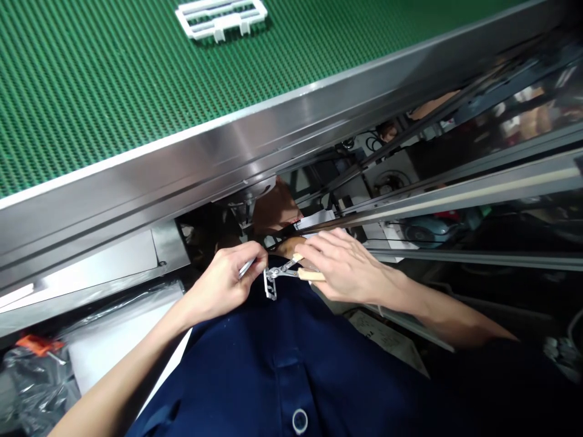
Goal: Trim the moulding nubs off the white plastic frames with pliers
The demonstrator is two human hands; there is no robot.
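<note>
Just in front of my chest, my left hand [237,273] pinches a small white plastic frame [270,285], part of it hidden behind my fingers. Pliers-like cutters [282,269] with pale yellow grips are in my right hand [341,264], their handles spread apart. The cutters' metal jaws meet the edge of the white frame; whether they bite into it I cannot tell. Beyond my hands, a larger-looking white slotted plastic frame [223,21] lies on the green conveyor belt [136,79].
The conveyor's metal side rail [237,142] runs diagonally beyond my hands. To the right are long metal bars [478,194]. At lower left stand a white surface [122,334] and a dark plastic bag [43,382] with something orange on it. A brown box [276,209] sits below the conveyor.
</note>
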